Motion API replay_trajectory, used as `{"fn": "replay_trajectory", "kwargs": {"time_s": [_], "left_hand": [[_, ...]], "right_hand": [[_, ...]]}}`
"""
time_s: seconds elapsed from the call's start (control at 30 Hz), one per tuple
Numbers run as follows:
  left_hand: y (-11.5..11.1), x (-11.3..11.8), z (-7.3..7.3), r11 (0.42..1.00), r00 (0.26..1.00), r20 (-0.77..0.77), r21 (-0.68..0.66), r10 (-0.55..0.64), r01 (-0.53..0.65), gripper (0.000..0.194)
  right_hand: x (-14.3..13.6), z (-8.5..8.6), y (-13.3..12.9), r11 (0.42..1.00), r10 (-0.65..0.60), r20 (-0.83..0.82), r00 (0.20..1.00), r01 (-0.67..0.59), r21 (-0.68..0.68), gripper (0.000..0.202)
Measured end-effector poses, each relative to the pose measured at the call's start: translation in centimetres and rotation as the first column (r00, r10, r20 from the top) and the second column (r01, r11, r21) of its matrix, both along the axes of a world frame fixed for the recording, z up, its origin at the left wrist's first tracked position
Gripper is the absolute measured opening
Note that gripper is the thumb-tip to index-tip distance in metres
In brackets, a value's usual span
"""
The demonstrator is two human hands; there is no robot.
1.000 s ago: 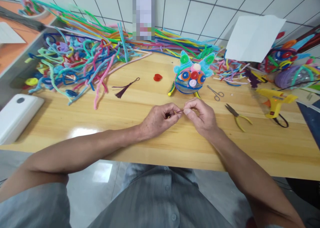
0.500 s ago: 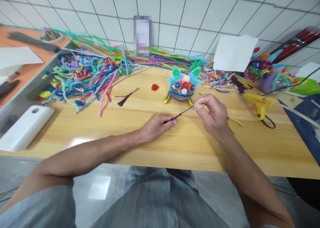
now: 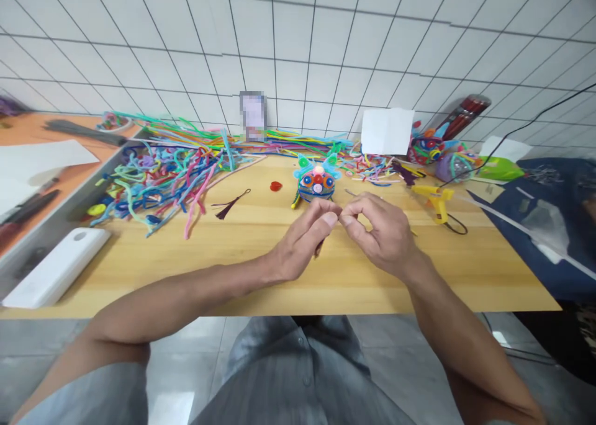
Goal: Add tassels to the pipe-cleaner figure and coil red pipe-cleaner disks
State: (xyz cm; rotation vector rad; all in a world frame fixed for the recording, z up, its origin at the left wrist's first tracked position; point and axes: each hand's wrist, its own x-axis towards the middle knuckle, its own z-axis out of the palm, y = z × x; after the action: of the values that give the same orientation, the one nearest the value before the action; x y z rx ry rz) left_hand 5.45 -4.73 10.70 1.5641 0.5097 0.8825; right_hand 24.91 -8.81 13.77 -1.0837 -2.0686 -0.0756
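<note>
My left hand (image 3: 305, 239) is pinched closed around a dark purple tassel (image 3: 319, 249), whose end shows below the fingers. My right hand (image 3: 379, 229) pinches at the tassel's cord, fingertips meeting those of my left hand; the cord itself is mostly hidden. Just behind both hands stands a colourful animal head (image 3: 317, 181) with blue eyes, a red nose and light blue ears. A red heart-shaped piece (image 3: 275, 186) lies left of it. Farther left, a second dark tassel (image 3: 228, 209) with a looped cord rests on the wooden table (image 3: 186, 282).
Tangled pipe cleaners (image 3: 162, 183) fill the left side, with straight ones along the wall. A white power bank (image 3: 58, 267) lies front left. At right are a yellow glue gun (image 3: 434, 200), a white paper (image 3: 387, 131) and another colourful head (image 3: 424, 149). A phone (image 3: 254, 116) leans on the wall.
My hands have come together at the fingertips, where before the cord was stretched between them. The camera view has tilted up, showing more wall.
</note>
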Motion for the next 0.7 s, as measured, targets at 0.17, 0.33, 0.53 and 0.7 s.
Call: {"fn": "replay_trajectory", "kwargs": {"time_s": [0.17,0.33,0.53,0.7], "left_hand": [[-0.7,1.7,-0.1,0.969,0.990,0.050,-0.204,-0.129,0.137,0.038],[-1.3,1.8,-0.4,0.996,1.000,-0.030,-0.086,-0.004,0.001,0.033],[-1.0,2.2,-1.8,0.997,0.994,-0.091,-0.045,0.057,-0.061,0.030],[-0.5,2.6,-2.9,0.996,0.986,-0.136,0.012,0.094,-0.093,0.028]], "right_hand": [[0.3,-0.3,-1.0,0.999,-0.043,-0.084,0.996,0.043,-0.004,0.016],[0.4,-2.2,-2.2,0.991,-0.130,-0.162,0.978,0.130,-0.010,0.014],[0.4,-4.9,-2.5,0.979,-0.203,-0.234,0.951,0.195,-0.058,0.015],[0.4,-6.8,-2.4,0.970,-0.234,-0.273,0.933,0.204,-0.134,0.017]]}}
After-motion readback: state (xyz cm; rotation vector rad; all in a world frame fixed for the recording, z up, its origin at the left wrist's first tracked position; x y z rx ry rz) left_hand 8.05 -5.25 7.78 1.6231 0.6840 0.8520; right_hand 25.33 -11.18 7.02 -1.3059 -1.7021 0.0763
